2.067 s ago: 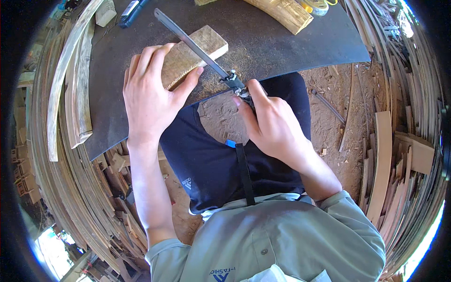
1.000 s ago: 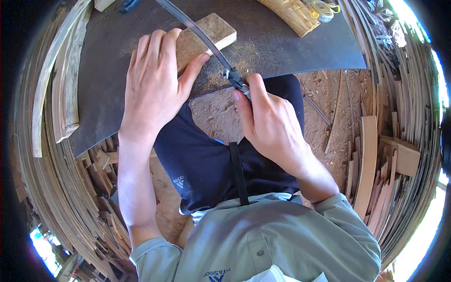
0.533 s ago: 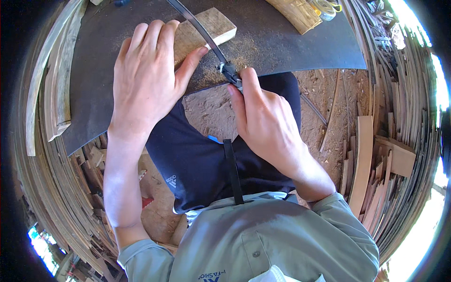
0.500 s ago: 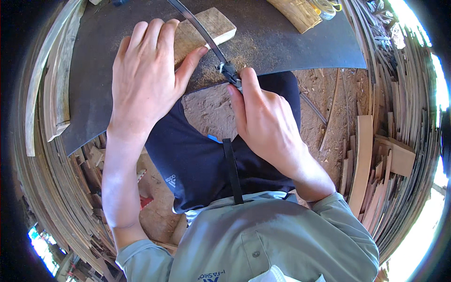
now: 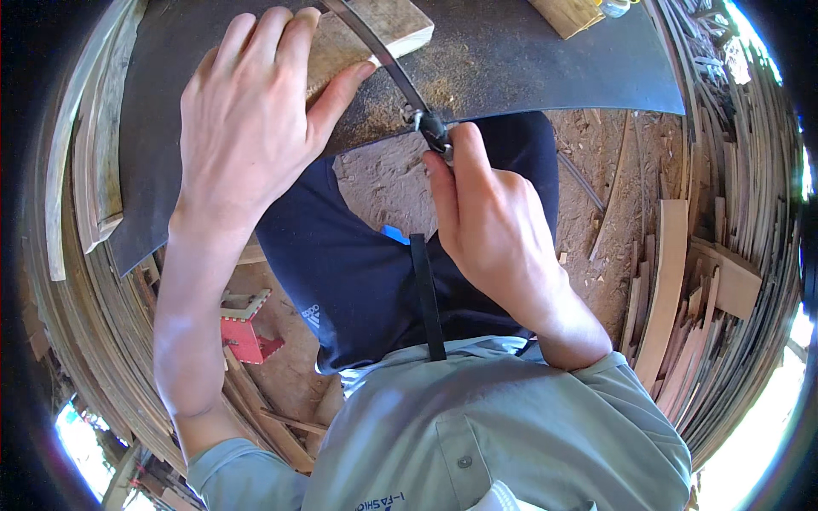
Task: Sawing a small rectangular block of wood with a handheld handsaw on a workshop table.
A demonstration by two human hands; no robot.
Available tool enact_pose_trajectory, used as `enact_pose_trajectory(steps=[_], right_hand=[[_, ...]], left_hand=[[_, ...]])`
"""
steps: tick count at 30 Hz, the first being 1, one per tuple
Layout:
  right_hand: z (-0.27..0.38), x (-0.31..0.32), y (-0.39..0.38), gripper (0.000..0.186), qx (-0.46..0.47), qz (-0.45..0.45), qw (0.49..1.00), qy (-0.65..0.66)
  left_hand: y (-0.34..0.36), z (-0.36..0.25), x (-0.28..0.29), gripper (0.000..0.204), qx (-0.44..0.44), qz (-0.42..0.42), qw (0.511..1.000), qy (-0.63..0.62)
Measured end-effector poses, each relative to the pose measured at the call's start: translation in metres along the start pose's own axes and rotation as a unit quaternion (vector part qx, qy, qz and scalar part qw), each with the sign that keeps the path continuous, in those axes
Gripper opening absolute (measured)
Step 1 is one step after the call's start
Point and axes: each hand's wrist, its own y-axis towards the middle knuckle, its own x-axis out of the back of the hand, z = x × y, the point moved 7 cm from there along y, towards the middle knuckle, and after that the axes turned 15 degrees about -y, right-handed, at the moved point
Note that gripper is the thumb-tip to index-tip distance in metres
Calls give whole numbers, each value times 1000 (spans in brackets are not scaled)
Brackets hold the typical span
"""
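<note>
Amid stacked timber strips (image 5: 758, 170), on a dark tabletop (image 5: 554, 81) strewn with sawdust (image 5: 452, 78): clasping a wooden block (image 5: 400, 24) in the left hand (image 5: 245, 115), probably against slipping; gripping a narrow saw (image 5: 391, 68) by its near end in the right hand (image 5: 501, 217), likely for steering.
</note>
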Motion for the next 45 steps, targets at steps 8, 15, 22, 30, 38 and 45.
enact_pose_trajectory(steps=[8, 15, 22, 30, 38, 45], right_hand=[[0, -5, -4, 24, 0, -22, 999, 25], [-8, -2, -29, 22, -25, 50, 998, 16], [1, 0, -4, 22, 18, 1, 1000, 5], [-11, -1, -17, 23, -6, -7, 1000, 18], [-8, -9, -46, 23, -23, 51, 998, 24], [2, -15, -12, 20, -15, 0, 1000, 18]], left_hand=[[1, 2, -2, 54, -3, 4, 1000, 2], [4, -4, -1, 58, 1, 20, 1000, 16], [2, 2, 0, 54, 11, 11, 1000, -12], [1, -1, -2, 56, -15, -1, 1000, -1], [2, -3, -1, 51, -14, 21, 1000, -17], [5, -4, 1, 53, -20, 25, 998, 46]])
